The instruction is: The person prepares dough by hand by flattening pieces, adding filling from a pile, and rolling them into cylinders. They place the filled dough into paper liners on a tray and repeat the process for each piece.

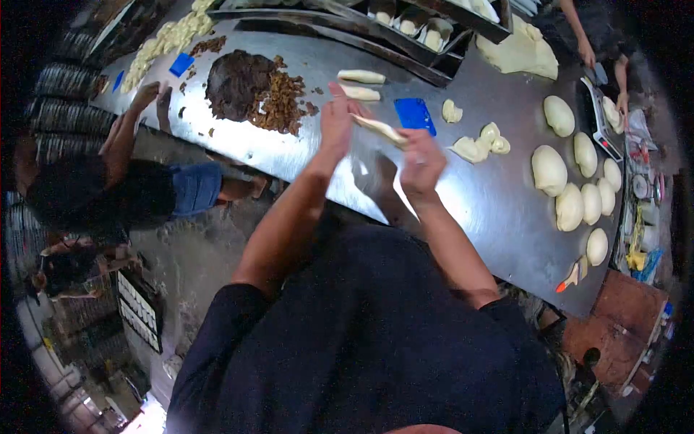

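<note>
A strip of pale dough (381, 130) is stretched between my two hands above the metal table. My left hand (337, 121) grips its left end, with the thumb pointing up. Its other end is in my right hand (421, 160), which is closed and slightly blurred. Just beyond my left hand lie two rolled dough pieces, a far one (361, 76) and a near one (361, 93). A blue dough scraper (414, 116) rests past my right hand. Small dough scraps (471, 149) sit to the right of that hand.
Dark filling (235, 85) and brown chopped pieces (278, 105) are heaped on the metal table (506, 231). Several dough balls (549, 171), a brush (573, 275) and a scale (601, 119) are at right. Loaf pans (408, 27) stand behind. Other people work at both ends.
</note>
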A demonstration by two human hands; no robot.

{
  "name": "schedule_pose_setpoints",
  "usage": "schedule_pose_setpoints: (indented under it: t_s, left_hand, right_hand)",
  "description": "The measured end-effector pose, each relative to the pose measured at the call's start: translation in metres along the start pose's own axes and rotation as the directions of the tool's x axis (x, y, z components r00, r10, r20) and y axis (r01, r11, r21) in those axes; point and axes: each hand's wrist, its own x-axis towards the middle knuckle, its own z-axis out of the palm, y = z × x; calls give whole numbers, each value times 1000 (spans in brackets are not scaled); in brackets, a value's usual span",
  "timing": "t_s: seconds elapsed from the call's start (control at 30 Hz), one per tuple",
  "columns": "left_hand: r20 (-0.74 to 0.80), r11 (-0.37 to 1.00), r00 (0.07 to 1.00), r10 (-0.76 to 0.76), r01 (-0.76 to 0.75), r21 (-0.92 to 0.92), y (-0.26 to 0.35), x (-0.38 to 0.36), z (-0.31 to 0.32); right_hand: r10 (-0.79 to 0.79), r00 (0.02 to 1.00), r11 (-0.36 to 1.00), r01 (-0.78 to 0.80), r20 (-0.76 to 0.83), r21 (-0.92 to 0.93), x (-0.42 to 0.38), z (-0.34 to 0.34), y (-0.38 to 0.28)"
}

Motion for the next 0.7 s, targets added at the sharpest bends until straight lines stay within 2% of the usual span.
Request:
schedule_pose_setpoints:
  t_s: [0.03, 0.07, 0.1, 0.13, 0.17, 0.2, 0.23, 0.27, 0.33, 0.37, 0.4, 0.43, 0.47, 0.53, 0.6, 0.63, 0.7]
  left_hand:
    - [-24, 1000, 1000, -5, 5, -2, -36, 5, -16]
    - [2, 838, 929, 369, -334, 432, -78, 13, -38]
    - [191, 391, 740, 645, -534, 750, -107, 25, -55]
    - [367, 281, 707, 605, -620, 732, -123, 9, -61]
    - [518, 611, 803, 295, -575, 544, -104, -16, -52]
    - [766, 58, 637, 89, -771, 634, -95, -53, -53]
    - [735, -61, 678, 20, -733, 678, -91, -78, -52]
    - [705, -90, 709, -9, -703, 705, -90, -80, -47]
    - [671, 144, 732, 118, -682, 717, -81, -79, -50]
    - [665, 142, 736, 126, -676, 723, -78, -79, -57]
    - [638, 265, 742, 204, -670, 694, -73, -72, -68]
    - [604, 384, 748, 276, -662, 644, -68, -68, -80]
    - [500, 421, 767, 402, -640, 643, -56, -67, -94]
    - [353, 470, 856, 377, -506, 723, -66, -54, -131]
    - [300, 467, 873, 386, -465, 752, -59, -39, -152]
    - [244, 469, 889, 388, -418, 778, -56, -31, -161]
    - [254, 408, 895, 367, -400, 821, -58, -19, -167]
  right_hand:
    - [55, 953, 984, -2, 297, -177, -37, 10, 31]
    - [139, 820, 942, 64, 555, -331, -62, 23, 55]
    - [-44, 844, 880, 286, 535, -379, -79, 29, 48]
    - [27, 832, 910, 209, 555, -357, -91, 24, 66]
    - [263, 842, 942, -119, 471, -314, -65, 21, 62]
    - [524, 747, 852, -458, 410, -254, -41, 14, 40]
    - [358, 889, 934, -342, 284, -104, -16, 14, 33]
    - [160, 981, 986, -165, 113, 33, 20, 25, 33]
    - [184, 980, 983, -184, 76, 0, 77, 50, 8]
    - [184, 973, 982, -177, 136, -64, 94, 68, 4]
    - [170, 975, 985, -164, 139, -58, 103, 91, 14]
    - [125, 950, 992, -115, 287, -51, 107, 116, 30]
    - [76, 903, 997, -65, 424, -40, 113, 144, 46]
    - [38, 843, 999, -47, 536, 3, 131, 209, 77]
    - [21, 772, 989, 78, 635, -128, 156, 282, 118]
    - [66, 758, 987, 46, 649, -155, 166, 316, 124]
    - [111, 744, 983, 16, 659, -183, 178, 380, 140]
